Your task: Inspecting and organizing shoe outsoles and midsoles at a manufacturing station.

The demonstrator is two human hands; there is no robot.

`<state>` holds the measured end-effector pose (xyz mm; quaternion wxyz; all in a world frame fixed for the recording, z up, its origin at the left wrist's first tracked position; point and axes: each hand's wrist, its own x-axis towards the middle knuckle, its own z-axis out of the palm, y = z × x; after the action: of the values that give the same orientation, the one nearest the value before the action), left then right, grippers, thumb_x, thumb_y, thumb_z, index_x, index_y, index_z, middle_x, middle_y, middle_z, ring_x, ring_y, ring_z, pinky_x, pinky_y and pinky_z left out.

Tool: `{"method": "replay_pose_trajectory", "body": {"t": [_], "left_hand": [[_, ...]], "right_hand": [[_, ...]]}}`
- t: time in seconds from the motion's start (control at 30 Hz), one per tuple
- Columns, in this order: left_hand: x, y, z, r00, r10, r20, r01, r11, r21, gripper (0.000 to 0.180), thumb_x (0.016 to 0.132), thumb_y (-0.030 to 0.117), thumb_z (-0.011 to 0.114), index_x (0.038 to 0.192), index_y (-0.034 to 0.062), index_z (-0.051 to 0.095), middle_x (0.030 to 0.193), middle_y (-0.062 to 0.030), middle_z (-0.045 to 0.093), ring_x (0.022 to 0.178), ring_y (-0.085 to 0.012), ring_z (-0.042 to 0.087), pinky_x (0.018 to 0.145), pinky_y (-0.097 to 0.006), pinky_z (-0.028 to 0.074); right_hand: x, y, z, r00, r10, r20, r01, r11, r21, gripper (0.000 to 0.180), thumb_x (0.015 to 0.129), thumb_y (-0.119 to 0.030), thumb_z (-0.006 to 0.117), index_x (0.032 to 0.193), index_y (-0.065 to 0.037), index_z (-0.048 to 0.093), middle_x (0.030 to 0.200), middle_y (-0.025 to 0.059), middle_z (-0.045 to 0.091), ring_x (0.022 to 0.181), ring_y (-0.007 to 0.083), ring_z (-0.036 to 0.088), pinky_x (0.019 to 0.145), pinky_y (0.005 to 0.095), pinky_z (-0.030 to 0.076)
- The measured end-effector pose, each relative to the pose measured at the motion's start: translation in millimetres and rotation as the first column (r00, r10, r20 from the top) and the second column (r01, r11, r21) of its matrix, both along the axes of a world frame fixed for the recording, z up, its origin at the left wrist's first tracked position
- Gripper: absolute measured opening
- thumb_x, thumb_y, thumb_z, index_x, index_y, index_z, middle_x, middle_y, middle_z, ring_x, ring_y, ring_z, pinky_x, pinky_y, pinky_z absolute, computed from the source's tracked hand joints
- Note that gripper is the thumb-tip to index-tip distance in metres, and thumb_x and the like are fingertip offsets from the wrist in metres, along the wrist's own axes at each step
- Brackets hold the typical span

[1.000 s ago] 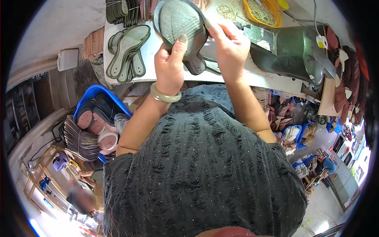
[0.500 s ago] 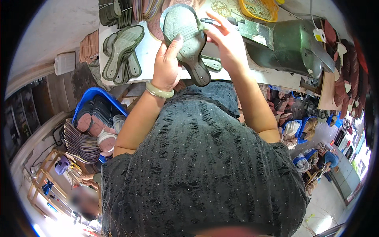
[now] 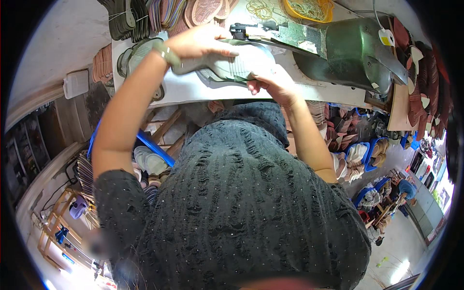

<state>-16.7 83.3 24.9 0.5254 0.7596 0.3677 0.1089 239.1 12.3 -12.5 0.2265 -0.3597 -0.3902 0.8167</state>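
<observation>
A grey-green shoe sole (image 3: pixel 258 57) with a ridged middle lies sideways between my hands, just above the white table. My left hand (image 3: pixel 205 41) reaches over it from the left and is closed on it, the thumb near its ridges; a pale bangle circles that wrist. At the wide right end, my right hand (image 3: pixel 276 86) pinches the lower edge with thumb and fingers. Just beyond the sole sits the black metal head (image 3: pixel 238 31) of a green machine (image 3: pixel 355 53). More soles (image 3: pixel 140 54) are stacked to the left, partly covered by my left forearm.
Bundled dark soles (image 3: pixel 126 20) and reddish sole pieces (image 3: pixel 205 10) line the table's far side. A yellow basket (image 3: pixel 309 10) of bands stands at the back. Below the table on the left is a blue crate (image 3: pixel 155 149); more blue crates (image 3: pixel 374 155) stand right.
The sole has turned from upright to sideways, its wide end now right. My left hand has swung over its top. My right hand has come down from beside the machine head onto the sole's edge.
</observation>
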Motion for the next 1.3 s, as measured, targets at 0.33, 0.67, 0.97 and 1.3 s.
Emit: {"method": "replay_pose_trajectory", "body": {"t": [0.33,0.67,0.97,1.3], "left_hand": [[56,98,31,0.919,-0.394,0.005,0.374,0.87,-0.321,0.054,0.073,0.026,0.076,0.114,-0.0027,0.056,0.102,-0.0129,0.065,0.092,-0.0195,0.061,0.082,-0.031,0.048],[53,128,21,0.895,-0.366,-0.253,0.355,0.931,-0.092,0.057,0.072,0.035,0.076,0.113,0.0019,0.056,0.108,-0.0131,0.061,0.101,-0.0235,0.055,0.088,-0.033,0.043],[33,119,33,0.936,-0.301,-0.182,0.293,0.954,-0.068,0.044,0.084,0.03,0.063,0.118,0.003,0.059,0.117,-0.0147,0.061,0.109,-0.0233,0.055,0.096,-0.033,0.041],[11,55,-17,0.976,0.216,-0.036,-0.216,0.976,0.012,0.034,0.086,0.022,0.063,0.112,0.002,0.057,0.098,-0.0034,0.061,0.09,-0.0104,0.054,0.081,-0.025,0.045]], "right_hand": [[-73,-17,-32,0.785,-0.616,-0.065,0.61,0.787,-0.087,0.02,0.093,-0.02,0.054,0.098,-0.001,0.058,0.08,0.0101,0.064,0.058,0.009,0.05,0.051,0.0203,0.04],[-54,14,-25,0.838,-0.477,-0.267,0.427,0.876,-0.223,0.039,0.097,-0.028,0.042,0.103,0.007,0.059,0.076,0.0023,0.055,0.065,0.0092,0.049,0.06,0.0212,0.04],[-56,40,-18,0.869,-0.486,0.095,0.492,0.869,-0.055,0.035,0.093,-0.029,0.051,0.088,0.003,0.065,0.061,0.0019,0.061,0.046,0.0049,0.049,0.043,0.0173,0.033],[-37,52,-7,0.863,-0.484,0.146,0.47,0.874,0.124,0.028,0.091,-0.021,0.055,0.079,0.003,0.063,0.065,0.01,0.064,0.047,0.0101,0.054,0.045,0.0213,0.041]]}}
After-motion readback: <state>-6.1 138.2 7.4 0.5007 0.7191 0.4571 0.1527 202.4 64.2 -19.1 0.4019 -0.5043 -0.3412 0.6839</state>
